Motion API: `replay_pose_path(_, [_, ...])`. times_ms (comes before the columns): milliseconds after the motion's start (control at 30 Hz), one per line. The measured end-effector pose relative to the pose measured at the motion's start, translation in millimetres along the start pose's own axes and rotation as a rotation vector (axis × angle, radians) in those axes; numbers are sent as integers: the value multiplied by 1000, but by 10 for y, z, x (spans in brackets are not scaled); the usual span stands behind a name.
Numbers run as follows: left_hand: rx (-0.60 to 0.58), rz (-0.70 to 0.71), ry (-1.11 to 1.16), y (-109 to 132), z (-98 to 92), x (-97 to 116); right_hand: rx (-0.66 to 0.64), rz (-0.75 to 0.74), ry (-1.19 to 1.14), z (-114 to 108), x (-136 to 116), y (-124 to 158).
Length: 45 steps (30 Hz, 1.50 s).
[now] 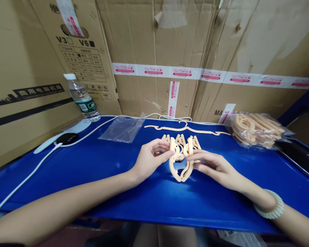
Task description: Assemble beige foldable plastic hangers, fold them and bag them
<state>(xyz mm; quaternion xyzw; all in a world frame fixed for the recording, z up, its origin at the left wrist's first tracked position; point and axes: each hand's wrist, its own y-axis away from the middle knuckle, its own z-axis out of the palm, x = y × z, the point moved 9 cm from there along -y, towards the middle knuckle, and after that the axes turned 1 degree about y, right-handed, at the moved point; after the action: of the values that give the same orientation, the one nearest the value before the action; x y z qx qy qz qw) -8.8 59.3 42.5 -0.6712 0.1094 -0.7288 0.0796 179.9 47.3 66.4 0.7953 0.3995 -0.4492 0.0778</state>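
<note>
Both my hands meet over the middle of a blue table (pixel 98 164). My left hand (pixel 149 158) pinches the left side of a small bundle of beige plastic hanger pieces (pixel 181 156). My right hand (pixel 213 167) grips the same bundle from the right, fingers curled against it. The bundle stands on its hooked ends, just above the table. Behind it lies one unfolded beige hanger (pixel 186 129), flat on the table.
An empty clear plastic bag (pixel 122 129) lies left of centre. A bag full of beige hangers (pixel 256 130) sits at the right, by a dark tray (pixel 300 156). A water bottle (pixel 81 98), a white cable (pixel 28 176) and cardboard boxes (pixel 154 48) stand behind.
</note>
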Motion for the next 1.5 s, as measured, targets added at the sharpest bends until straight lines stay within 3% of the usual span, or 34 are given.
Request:
replay_pose_path(233, [-32,80,-34,68,54,103,56,10,132,-58,25,6])
replay_pose_path(400, [-194,115,-36,121,212,88,72,37,137,-68,41,21])
replay_pose_path(600, [-150,41,-51,98,157,-21,121,64,87,-120,53,41])
replay_pose_path(933, [-432,178,-272,234,388,116,-12,107,-69,-26,45,65])
replay_pose_path(1033, [-456,214,-330,250,375,146,63,127,-80,-197,94,77])
replay_pose_path(1133, [-419,238,-362,222,304,156,231,171,-36,-567,215,128])
replay_pose_path(1200, [-383,278,-415,196,252,168,274,229,36,-787,334,179])
replay_pose_path(1333, [-377,359,-579,191,234,161,157,325,256,-951,565,254])
replay_pose_path(1500, [-509,407,-888,297,357,47,8,294,415,-824,648,271])
